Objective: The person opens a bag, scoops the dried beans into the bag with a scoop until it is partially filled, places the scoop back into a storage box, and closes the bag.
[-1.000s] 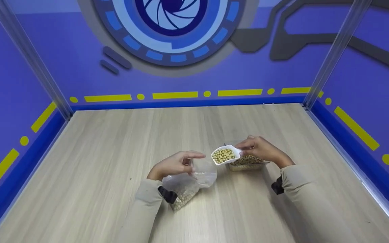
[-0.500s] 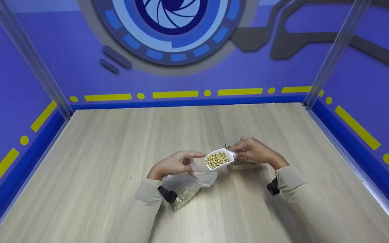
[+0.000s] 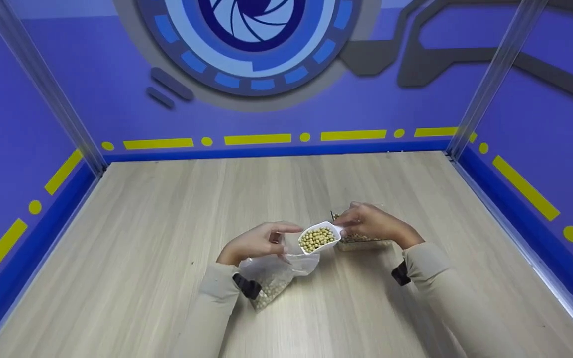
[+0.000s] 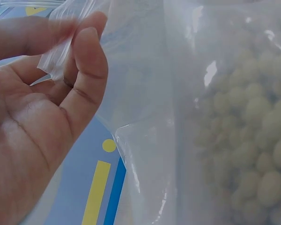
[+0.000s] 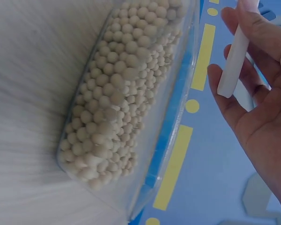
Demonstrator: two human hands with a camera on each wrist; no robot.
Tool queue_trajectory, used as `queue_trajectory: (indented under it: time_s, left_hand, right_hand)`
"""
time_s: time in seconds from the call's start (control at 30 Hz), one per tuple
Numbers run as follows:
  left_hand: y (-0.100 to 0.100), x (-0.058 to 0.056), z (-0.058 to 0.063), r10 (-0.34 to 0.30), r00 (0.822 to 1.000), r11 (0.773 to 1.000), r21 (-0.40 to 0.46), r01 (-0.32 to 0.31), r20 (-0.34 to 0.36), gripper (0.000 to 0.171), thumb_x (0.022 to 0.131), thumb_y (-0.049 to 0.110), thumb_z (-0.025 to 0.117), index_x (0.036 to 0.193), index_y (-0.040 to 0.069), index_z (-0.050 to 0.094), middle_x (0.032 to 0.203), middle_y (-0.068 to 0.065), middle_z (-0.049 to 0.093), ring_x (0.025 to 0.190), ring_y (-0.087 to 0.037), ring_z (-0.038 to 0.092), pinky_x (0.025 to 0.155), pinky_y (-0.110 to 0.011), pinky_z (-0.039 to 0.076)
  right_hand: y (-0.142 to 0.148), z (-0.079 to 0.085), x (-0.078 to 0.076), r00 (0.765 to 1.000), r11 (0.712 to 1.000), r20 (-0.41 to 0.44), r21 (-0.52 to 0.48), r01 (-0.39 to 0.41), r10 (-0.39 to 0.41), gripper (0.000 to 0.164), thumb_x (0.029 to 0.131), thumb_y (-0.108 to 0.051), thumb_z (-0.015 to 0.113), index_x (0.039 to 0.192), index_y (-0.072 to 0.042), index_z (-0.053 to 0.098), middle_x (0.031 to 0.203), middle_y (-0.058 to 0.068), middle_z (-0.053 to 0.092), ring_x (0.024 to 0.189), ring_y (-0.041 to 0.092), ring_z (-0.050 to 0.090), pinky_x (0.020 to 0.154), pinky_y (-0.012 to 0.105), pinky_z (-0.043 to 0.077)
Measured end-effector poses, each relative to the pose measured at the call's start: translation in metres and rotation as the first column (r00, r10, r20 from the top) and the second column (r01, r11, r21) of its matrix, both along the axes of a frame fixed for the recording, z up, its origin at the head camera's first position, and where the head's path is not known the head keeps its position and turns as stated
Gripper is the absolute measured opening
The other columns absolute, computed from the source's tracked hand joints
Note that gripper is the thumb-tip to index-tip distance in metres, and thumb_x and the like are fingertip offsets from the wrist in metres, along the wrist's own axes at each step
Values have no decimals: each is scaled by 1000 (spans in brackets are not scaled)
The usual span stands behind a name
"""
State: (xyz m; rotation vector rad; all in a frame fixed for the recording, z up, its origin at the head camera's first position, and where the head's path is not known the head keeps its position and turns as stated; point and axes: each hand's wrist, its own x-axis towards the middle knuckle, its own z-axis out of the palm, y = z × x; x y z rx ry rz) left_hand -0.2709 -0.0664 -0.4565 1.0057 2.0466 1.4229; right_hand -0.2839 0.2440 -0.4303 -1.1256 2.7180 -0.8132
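My right hand (image 3: 378, 223) grips the handle of a white plastic scoop (image 5: 234, 65). The scoop's bowl is full of small round yellowish beans (image 3: 318, 238) and sits over the mouth of a clear plastic bag (image 3: 306, 263). Between thumb and fingers, my left hand (image 3: 254, 242) pinches the bag's upper edge, seen closely in the left wrist view. Pale beans (image 4: 257, 154) fill the bag's lower part. Behind and below my right hand stands a clear rectangular container (image 5: 103, 199) holding many more beans (image 5: 112, 84); in the head view the hand partly covers it.
The bag and container stand on a light wood-grain table (image 3: 167, 223). Blue-purple panels (image 3: 286, 114) with yellow markings enclose its back and both sides, with metal posts (image 3: 485, 79) at the corners.
My right hand has moved the filled scoop left and slightly toward me, from beside the container to over the bag's mouth. My left hand and the bag have stayed nearly still.
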Motion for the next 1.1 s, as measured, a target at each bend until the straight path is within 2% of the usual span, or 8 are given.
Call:
queue_trajectory:
  time_s: [0.13,0.37,0.6,0.77,1.1]
  left_hand:
    - [0,0,0,-6,1000,1000,1,6,-2,54,83,-10,50,137,-5,48,138,-22,50,71,-9,55,70,-30,55]
    - [1,-1,0,-7,1000,1000,-14,7,-12,60,78,-11,48,138,-4,48,138,-21,50,66,-2,50,63,-21,44]
    - [1,0,1,-10,1000,1000,-30,9,-27,59,79,-10,48,138,-4,48,139,-19,51,68,-3,53,66,-25,48]
    - [2,0,1,-8,999,999,-35,7,-37,59,79,-10,48,138,-4,48,139,-21,50,67,-3,52,64,-22,47]
    - [2,0,0,-9,1000,1000,-22,9,0,60,78,-12,48,138,-7,46,140,-23,47,67,-2,53,64,-21,46]
  right_hand:
    - [-1,3,0,1000,999,-21,32,-21,21,28,82,-17,72,109,-12,75,103,2,74,77,10,51,69,24,40]
    - [-3,7,1,995,996,-64,51,-76,80,25,81,-15,74,105,-11,76,99,1,75,79,13,56,71,26,42]
    - [-5,12,2,995,994,-66,77,-77,82,24,80,-12,74,103,-9,76,98,2,75,84,17,60,75,31,47]
    - [-5,12,2,991,992,-90,82,-93,100,25,79,-11,75,104,-7,76,98,4,75,84,19,62,75,33,48]
    - [-6,13,4,989,990,-101,102,-97,108,25,78,-10,75,103,-6,75,96,4,75,85,20,62,76,34,50]
